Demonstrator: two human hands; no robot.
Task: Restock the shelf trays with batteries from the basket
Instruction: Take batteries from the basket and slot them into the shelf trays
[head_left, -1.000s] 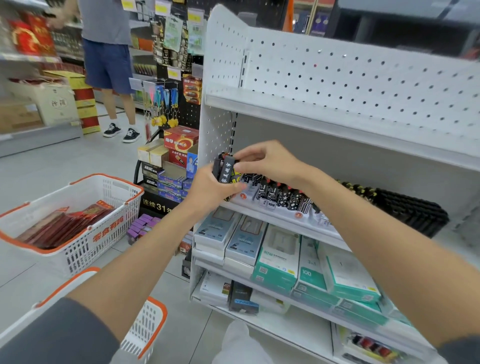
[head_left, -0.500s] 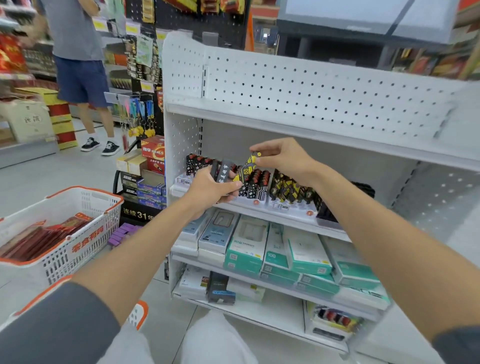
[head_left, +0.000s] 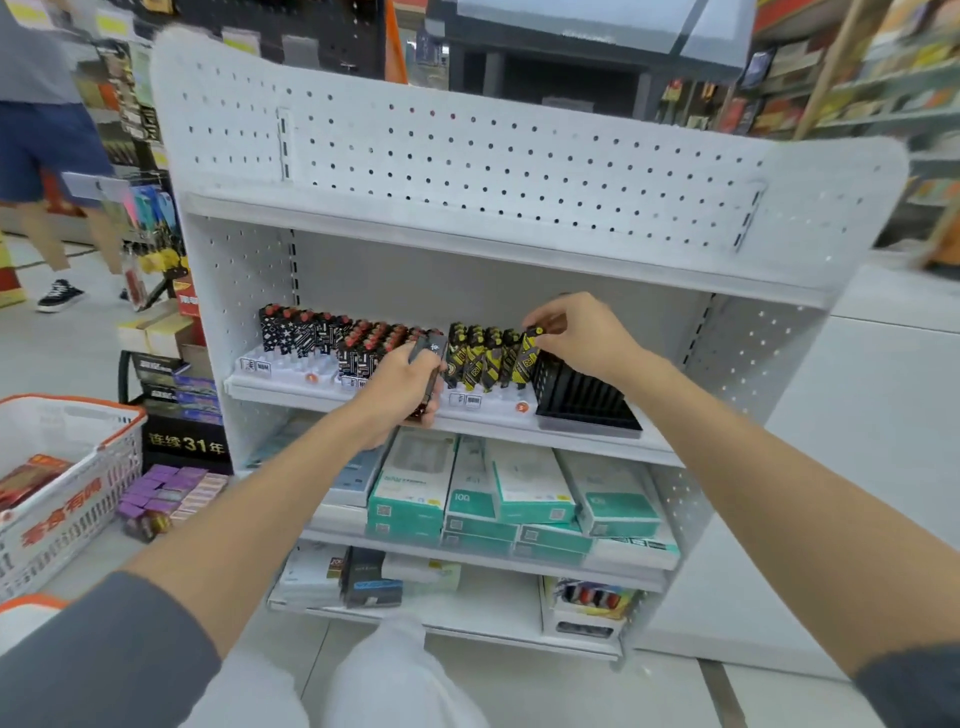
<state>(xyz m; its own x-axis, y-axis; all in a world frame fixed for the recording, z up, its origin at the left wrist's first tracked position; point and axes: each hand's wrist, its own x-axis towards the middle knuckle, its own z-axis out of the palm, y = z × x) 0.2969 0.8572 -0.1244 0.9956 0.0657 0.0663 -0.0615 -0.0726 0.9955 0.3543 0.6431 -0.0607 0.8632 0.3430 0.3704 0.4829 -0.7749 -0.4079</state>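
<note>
A: Right hand (head_left: 576, 338)?
B: Fingertips pinching top of yellow-capped black-and-yellow battery (head_left: 525, 361), at right end of yellow row in white plastic shelf tray (head_left: 488, 405), just beside black slotted tray (head_left: 587, 400)
A: Left hand (head_left: 405, 384)?
B: Clamped round bundle of dark batteries (head_left: 430, 349), in front of red-capped row on middle shelf
A: White plastic basket with orange rim (head_left: 78, 467)?
B: On floor, far left, well apart from both hands

Dark grey sleeves (head_left: 104, 654) (both sides), trousers (head_left: 400, 680) — white fabric

Yellow-black batteries (head_left: 485, 358) upright in white tray (head_left: 493, 406), black slotted tray (head_left: 587, 400) just beside
</note>
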